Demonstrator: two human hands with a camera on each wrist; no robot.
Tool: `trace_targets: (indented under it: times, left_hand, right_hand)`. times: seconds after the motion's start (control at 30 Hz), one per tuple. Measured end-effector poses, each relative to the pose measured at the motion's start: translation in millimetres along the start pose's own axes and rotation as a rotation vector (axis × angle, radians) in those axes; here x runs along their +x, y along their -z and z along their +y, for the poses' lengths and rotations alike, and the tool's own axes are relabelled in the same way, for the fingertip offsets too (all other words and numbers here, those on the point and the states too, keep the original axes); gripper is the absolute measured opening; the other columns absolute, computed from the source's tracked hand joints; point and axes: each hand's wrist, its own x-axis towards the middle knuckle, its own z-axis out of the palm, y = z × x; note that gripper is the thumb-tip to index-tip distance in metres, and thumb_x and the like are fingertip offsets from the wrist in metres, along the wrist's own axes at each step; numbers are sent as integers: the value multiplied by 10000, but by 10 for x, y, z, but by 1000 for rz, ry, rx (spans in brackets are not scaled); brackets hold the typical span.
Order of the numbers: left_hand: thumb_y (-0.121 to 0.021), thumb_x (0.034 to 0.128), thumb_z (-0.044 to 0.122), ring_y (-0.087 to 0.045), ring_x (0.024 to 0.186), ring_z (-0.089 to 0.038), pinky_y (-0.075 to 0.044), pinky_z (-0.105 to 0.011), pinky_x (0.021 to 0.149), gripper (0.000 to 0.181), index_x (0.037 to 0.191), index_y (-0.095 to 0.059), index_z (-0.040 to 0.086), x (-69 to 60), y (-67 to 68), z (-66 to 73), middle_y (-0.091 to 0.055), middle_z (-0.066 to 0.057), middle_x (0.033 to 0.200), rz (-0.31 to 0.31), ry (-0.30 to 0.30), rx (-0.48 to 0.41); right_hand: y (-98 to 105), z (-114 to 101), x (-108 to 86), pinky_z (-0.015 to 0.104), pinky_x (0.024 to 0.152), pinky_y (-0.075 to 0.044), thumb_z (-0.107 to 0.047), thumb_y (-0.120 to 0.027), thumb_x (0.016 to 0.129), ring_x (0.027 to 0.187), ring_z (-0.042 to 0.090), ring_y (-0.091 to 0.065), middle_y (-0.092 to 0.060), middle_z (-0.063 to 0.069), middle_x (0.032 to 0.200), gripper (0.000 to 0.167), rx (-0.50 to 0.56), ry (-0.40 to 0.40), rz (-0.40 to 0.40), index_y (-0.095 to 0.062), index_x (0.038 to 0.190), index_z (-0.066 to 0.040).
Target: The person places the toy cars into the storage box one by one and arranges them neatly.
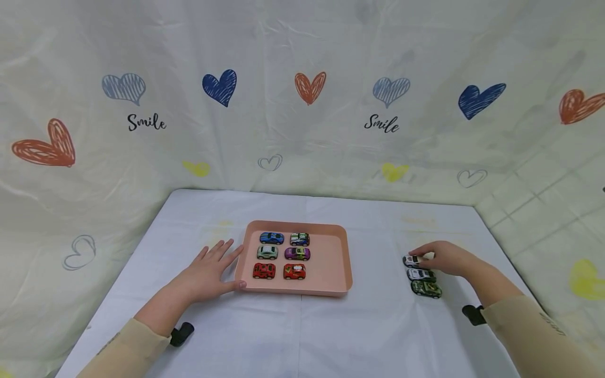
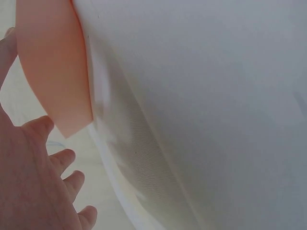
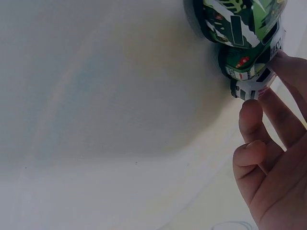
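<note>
A beige sleeve [image 1: 129, 349] and a black device [image 1: 181, 334] lie behind the left hand [image 1: 208, 270], nearer the wearer than its fingers. That hand is spread loose, grasping nothing; its thumb and index fingertip touch the left side of a pink rectangular tray [image 1: 328, 262]. Inside, to the right of these fingertips, stands a column of three toy cars: a blue toy car [image 1: 271, 238] slightly farther off than the index tip, a mint-green toy car [image 1: 267, 252], and a plain red toy car [image 1: 263, 271] closest to the thumb.

One column farther from those fingers stand a multicoloured toy car [image 1: 300, 239], a purple toy car [image 1: 297, 254] and a red toy car with a patterned roof [image 1: 294, 271]. The tray's right part extends beyond them, well away from the left fingers.

Past the tray, the right hand [image 1: 446, 257] pinches a small white toy car [image 1: 410, 260] between thumb and finger. Just beneath those fingers, towards the wearer, are a white-and-green toy car [image 1: 421, 275] and then a green camouflage toy car [image 1: 426, 289], all close together on the white cloth [image 1: 378, 325].
</note>
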Motion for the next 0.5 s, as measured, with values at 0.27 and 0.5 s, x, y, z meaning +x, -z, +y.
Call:
trace_targets:
  times: [0.27,0.5]
  left_hand:
    - [-513,819,801,-140,1501,-374,-113,-599,1192,996,1585,-266,215,17,-22,-17,-191,-117,1641,-5,0,19]
    - [-528,830,780,-154,1494,-389,-119,-605,1189,980,1582,-280,201,10,14,-6,-205,-133,1635,-6,-1,23]
  right_hand:
    - [-19,9,1,324,603,-407,-181,-677,933,826,193,-522,-631,203,1274,348,-7,14,17,-685,1267,-83]
    - [-42,8,30,337,676,-484,-169,-692,917,956,233,-589,-660,152,1199,348,1,17,45,-683,1252,-76]
